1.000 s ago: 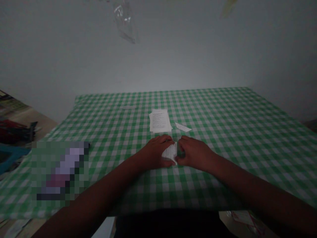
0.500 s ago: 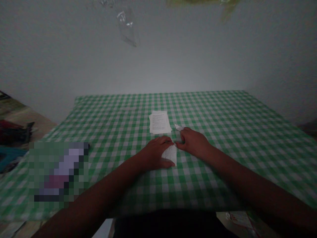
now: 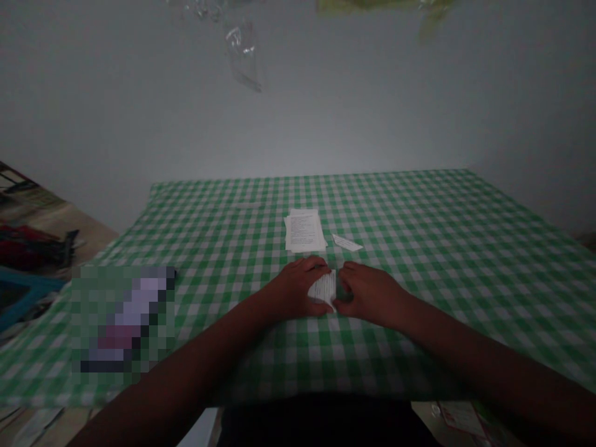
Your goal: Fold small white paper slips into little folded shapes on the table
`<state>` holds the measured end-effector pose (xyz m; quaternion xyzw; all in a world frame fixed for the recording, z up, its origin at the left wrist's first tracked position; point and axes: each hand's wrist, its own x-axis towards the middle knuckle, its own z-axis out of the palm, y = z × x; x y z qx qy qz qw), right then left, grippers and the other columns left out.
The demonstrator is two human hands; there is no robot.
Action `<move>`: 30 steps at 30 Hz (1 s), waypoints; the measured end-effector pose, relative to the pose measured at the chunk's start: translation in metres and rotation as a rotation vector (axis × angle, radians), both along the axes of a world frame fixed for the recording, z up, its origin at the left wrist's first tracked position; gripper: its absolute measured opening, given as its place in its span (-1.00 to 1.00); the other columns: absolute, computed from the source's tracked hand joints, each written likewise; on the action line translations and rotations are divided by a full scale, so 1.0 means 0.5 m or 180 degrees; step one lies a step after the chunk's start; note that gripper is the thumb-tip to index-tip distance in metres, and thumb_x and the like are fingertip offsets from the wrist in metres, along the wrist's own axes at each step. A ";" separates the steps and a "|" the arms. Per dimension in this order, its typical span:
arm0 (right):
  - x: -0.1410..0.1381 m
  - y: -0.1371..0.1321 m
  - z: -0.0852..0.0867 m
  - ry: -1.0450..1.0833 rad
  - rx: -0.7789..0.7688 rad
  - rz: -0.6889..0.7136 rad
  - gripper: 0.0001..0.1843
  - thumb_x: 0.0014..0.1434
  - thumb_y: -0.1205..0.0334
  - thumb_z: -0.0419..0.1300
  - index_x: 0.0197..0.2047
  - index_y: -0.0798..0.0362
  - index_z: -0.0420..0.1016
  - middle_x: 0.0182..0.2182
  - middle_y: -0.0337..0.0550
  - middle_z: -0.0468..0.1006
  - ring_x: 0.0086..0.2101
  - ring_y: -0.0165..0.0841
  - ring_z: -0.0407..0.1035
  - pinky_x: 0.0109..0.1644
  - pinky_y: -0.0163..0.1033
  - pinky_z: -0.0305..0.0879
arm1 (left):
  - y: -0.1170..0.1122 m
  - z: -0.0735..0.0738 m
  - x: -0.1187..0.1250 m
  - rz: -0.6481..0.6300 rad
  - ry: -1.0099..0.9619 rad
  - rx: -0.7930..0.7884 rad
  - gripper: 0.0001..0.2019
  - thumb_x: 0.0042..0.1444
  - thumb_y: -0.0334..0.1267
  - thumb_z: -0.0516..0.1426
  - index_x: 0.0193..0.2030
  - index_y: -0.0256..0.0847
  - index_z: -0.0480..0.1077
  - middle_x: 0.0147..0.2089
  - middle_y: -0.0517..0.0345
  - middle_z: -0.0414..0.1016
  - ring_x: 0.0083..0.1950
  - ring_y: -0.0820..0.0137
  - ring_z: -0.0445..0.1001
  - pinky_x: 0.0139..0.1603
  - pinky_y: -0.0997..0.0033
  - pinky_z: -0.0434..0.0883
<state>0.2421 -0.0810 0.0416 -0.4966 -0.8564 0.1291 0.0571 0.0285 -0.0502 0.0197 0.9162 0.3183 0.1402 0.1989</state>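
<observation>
A small folded piece of printed paper (image 3: 323, 288) lies on the green checked tablecloth (image 3: 419, 236), between my two hands. My left hand (image 3: 293, 288) curls around its left side, fingers bent and pressing on it. From the right, my right hand (image 3: 367, 295) pinches the paper's edge with closed fingers. Just beyond them lies a stack of printed sheets (image 3: 305, 231), and a small paper strip (image 3: 347, 243) rests to its right.
A blurred-out object (image 3: 123, 320) sits on the cloth at the left. Dark clutter (image 3: 28, 254) lies on the floor beyond the table's left edge. A pale wall rises behind the table, with clear plastic (image 3: 243, 53) hanging on it.
My right hand had reached forward toward the small strip half a second ago; it has come back to the folded paper's right edge. The left hand has stayed on the paper.
</observation>
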 end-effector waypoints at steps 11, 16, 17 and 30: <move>0.013 0.092 -0.013 -0.0178 0.0214 -0.0591 -0.71 0.09 -0.03 0.24 -0.38 0.04 0.39 -0.31 -0.12 0.49 -0.39 -0.33 0.35 -0.44 -0.25 0.05 | 0.000 0.007 0.001 -0.0018 -0.0026 -0.0085 -0.29 -0.06 0.02 0.33 0.23 -0.15 0.28 0.25 -0.07 0.28 0.22 0.08 0.30 0.23 0.00 0.26; 0.009 0.088 -0.004 -0.0207 0.0297 -0.0593 -0.73 0.13 0.00 0.21 -0.35 0.05 0.41 -0.30 -0.11 0.49 -0.37 -0.32 0.36 -0.43 -0.25 0.06 | 0.001 0.005 0.001 0.0014 -0.0019 -0.0077 -0.27 -0.07 0.03 0.34 0.23 -0.17 0.29 0.25 -0.09 0.28 0.24 0.08 0.29 0.25 0.01 0.25; 0.008 0.081 -0.001 -0.0222 0.0269 -0.0561 -0.73 0.13 0.01 0.21 -0.34 0.05 0.41 -0.30 -0.11 0.49 -0.38 -0.32 0.36 -0.43 -0.25 0.06 | 0.001 0.006 0.001 0.0011 -0.0008 -0.0073 -0.28 -0.07 0.03 0.34 0.22 -0.17 0.30 0.25 -0.09 0.28 0.23 0.08 0.29 0.24 0.02 0.26; -0.006 -0.011 0.013 -0.0092 -0.0134 0.0181 -0.73 0.03 0.03 0.28 -0.27 0.03 0.48 -0.30 -0.12 0.50 -0.34 -0.28 0.38 -0.38 -0.25 0.14 | 0.003 0.006 0.000 -0.0011 -0.0019 -0.0092 -0.26 -0.08 0.05 0.33 0.22 -0.17 0.27 0.23 -0.08 0.29 0.22 0.09 0.30 0.23 0.04 0.26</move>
